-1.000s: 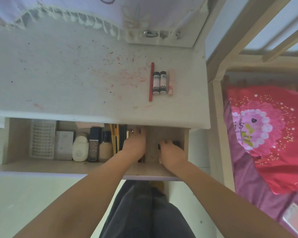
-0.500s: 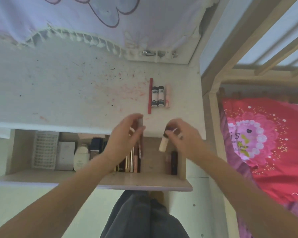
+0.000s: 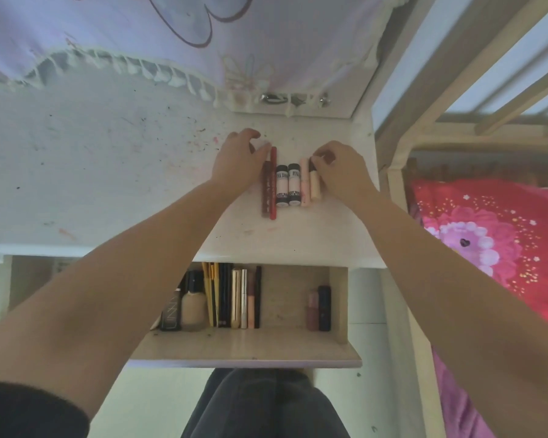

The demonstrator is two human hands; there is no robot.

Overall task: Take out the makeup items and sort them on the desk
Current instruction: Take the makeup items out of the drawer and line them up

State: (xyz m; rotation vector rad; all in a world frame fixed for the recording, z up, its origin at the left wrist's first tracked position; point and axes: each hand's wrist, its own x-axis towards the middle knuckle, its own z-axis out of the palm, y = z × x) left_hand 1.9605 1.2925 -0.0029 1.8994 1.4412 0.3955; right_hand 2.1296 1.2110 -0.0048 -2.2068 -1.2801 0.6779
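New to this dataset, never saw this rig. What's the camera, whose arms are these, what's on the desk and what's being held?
No machine here: one wide-angle camera worn on a person's head looks down at their two bare arms. On the white desk lies a row of makeup: a dark red tube, a red pencil, two black-capped tubes, a pink tube and a cream tube. The left hand pinches the dark red tube's top; the right hand pinches the cream tube's dark cap. Below, the open drawer holds more cosmetics.
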